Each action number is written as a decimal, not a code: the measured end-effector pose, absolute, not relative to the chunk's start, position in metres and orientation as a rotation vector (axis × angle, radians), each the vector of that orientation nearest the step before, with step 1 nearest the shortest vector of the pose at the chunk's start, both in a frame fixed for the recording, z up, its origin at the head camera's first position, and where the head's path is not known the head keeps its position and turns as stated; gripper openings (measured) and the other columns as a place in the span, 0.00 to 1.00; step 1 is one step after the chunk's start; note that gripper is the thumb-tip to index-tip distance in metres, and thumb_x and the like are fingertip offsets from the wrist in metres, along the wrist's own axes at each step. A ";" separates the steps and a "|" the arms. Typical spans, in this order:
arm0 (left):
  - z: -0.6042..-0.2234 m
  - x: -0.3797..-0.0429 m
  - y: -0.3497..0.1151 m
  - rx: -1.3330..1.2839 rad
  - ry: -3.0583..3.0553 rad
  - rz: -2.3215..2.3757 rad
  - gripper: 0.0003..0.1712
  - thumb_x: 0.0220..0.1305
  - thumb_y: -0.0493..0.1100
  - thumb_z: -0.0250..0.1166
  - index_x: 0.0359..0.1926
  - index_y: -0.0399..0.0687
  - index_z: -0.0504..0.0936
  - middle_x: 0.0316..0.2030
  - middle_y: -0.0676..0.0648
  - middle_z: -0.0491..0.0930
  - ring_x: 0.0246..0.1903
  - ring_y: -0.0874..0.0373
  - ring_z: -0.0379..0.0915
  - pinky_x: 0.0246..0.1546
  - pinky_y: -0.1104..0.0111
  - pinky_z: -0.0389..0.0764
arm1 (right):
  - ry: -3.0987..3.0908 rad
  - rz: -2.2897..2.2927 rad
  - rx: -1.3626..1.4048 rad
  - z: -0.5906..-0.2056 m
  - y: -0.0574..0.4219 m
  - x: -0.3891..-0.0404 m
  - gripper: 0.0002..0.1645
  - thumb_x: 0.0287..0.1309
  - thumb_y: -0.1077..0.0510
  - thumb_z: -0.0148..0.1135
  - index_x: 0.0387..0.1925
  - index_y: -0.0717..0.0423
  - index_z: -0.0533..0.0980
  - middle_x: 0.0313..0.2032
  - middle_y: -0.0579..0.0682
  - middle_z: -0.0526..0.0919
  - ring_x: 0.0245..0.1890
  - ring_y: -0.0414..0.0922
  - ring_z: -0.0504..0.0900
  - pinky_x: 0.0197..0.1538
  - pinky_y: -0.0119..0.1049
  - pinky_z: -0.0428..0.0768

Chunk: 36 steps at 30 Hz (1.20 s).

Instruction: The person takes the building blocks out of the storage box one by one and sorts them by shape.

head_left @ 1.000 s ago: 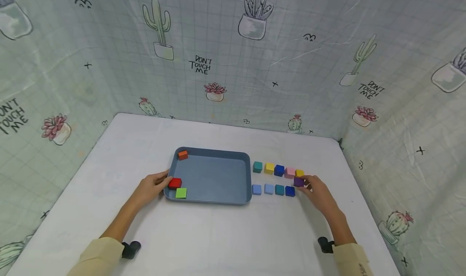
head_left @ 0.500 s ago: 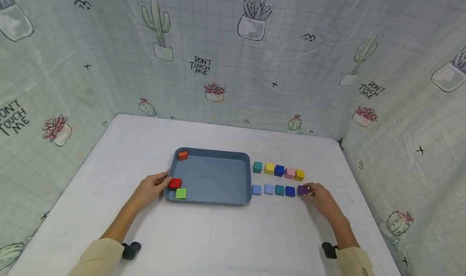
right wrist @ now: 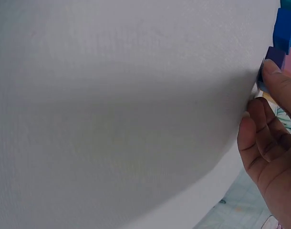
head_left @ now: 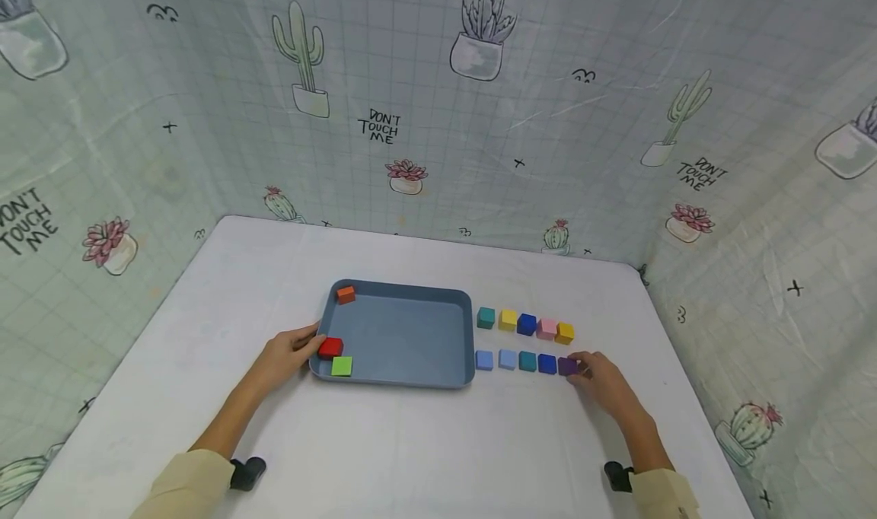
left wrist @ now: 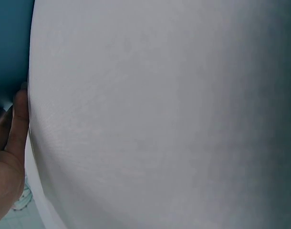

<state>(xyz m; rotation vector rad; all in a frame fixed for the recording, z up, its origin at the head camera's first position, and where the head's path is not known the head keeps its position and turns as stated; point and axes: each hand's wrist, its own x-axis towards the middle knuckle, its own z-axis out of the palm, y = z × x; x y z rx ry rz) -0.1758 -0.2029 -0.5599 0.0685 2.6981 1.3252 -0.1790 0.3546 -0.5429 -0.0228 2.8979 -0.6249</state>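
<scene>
In the head view, a blue-grey tray (head_left: 404, 336) lies on the white table, and my left hand (head_left: 282, 358) grips its left edge with the thumb by the rim. Beside that thumb is a red block (head_left: 331, 347), with a green block (head_left: 342, 366) just in front of it and an orange block (head_left: 346, 295) in the far left corner. My right hand (head_left: 604, 382) pinches a purple cube (head_left: 567, 366) at the right end of the near row, close to a dark blue cube (head_left: 546, 364). In the right wrist view, the thumb presses on the purple cube (right wrist: 276, 56).
Right of the tray, the far row has teal (head_left: 486, 318), yellow (head_left: 508, 319), blue (head_left: 526, 324), pink (head_left: 546, 329) and golden-yellow (head_left: 565, 332) cubes. The near row includes light blue cubes (head_left: 484, 360) and a teal cube (head_left: 527, 361). A patterned cloth (head_left: 438, 138) surrounds the table.
My right hand has brought the purple cube from beside the golden-yellow cube toward me, down to the near row's right end, then slightly left against the row. The left hand stays at the tray.
</scene>
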 end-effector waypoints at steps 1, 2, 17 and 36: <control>-0.560 -0.176 -0.203 0.065 2.697 1.324 0.38 0.67 0.59 0.55 0.65 0.35 0.65 0.58 0.33 0.70 0.57 0.40 0.68 0.51 0.52 0.74 | 2.901 -0.626 -0.027 -0.544 0.355 -0.179 0.23 0.55 0.62 0.66 0.53 0.60 0.74 0.38 0.52 0.75 0.39 0.49 0.76 0.45 0.46 0.79; -0.560 -0.176 -0.203 0.063 2.694 1.322 0.38 0.67 0.59 0.55 0.66 0.35 0.65 0.58 0.33 0.69 0.57 0.40 0.68 0.51 0.52 0.73 | 2.905 -0.628 -0.028 -0.544 0.356 -0.179 0.23 0.55 0.62 0.66 0.53 0.60 0.74 0.38 0.52 0.75 0.39 0.49 0.76 0.45 0.46 0.79; -0.562 -0.176 -0.201 0.072 2.692 1.330 0.39 0.66 0.60 0.54 0.66 0.36 0.65 0.59 0.33 0.69 0.57 0.39 0.67 0.52 0.52 0.73 | 2.881 -0.696 0.048 -0.550 0.365 -0.172 0.34 0.54 0.56 0.68 0.61 0.61 0.67 0.41 0.57 0.75 0.41 0.51 0.74 0.47 0.49 0.78; -0.559 -0.175 -0.204 0.080 2.697 1.323 0.39 0.67 0.60 0.53 0.66 0.34 0.64 0.58 0.32 0.69 0.58 0.39 0.66 0.54 0.50 0.70 | 2.807 -0.850 -0.028 -0.559 0.377 -0.170 0.32 0.62 0.58 0.60 0.65 0.61 0.63 0.43 0.55 0.71 0.44 0.50 0.70 0.50 0.47 0.74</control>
